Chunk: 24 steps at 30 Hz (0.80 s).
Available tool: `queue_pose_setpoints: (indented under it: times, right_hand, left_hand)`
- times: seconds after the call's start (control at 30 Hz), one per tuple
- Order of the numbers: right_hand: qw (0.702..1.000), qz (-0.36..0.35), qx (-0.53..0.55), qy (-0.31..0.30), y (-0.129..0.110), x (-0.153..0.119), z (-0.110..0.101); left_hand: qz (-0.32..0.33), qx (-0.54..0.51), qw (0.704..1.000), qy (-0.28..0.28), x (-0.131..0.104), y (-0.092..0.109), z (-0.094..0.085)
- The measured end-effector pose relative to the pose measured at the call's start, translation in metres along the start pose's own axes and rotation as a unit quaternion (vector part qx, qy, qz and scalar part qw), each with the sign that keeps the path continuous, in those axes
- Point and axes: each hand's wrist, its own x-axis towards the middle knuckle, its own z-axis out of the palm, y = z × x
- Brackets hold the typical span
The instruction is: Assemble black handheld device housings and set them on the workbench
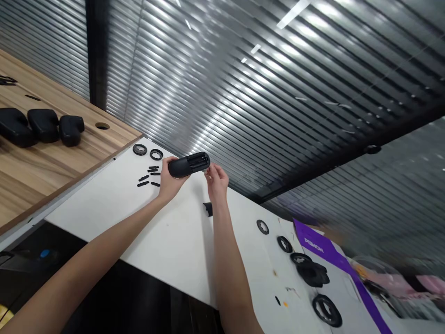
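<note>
A black rounded device (180,167) with an open slot at one end is held up over the white table (167,232). My left hand (170,180) grips its left end from below. Close to its right end is my right hand (217,180), fingers pinched together; whatever they hold is too small to name. A dark cylindrical part (207,209) lies on the table beside my right wrist. Several small black strips (143,183) lie left of my left hand, with black rings (139,149) behind them.
At the left, a wooden table (41,167) bears black curved parts (43,124). More black rings (327,311) and black pieces (312,272) lie to the right, near a purple strip (320,246). A corrugated metal wall rises behind the tables.
</note>
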Motion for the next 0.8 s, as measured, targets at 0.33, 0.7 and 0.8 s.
queue_pose_setpoints:
  times: [0.33, 0.7, 0.8]
  right_hand:
    - [0.993, -0.080, -0.060, -0.055, -0.046, 0.004, -0.031]
    - [0.975, -0.100, -0.125, -0.152, -0.063, -0.002, -0.016]
    - [0.975, -0.062, -0.121, -0.174, -0.064, -0.006, -0.010]
  left_hand:
    - [-0.002, 0.055, 0.995, -0.081, 0.003, -0.007, -0.008]
    - [-0.015, 0.056, 0.993, -0.102, 0.001, 0.000, -0.009]
    - [-0.025, 0.063, 0.992, -0.105, 0.001, 0.000, -0.009]
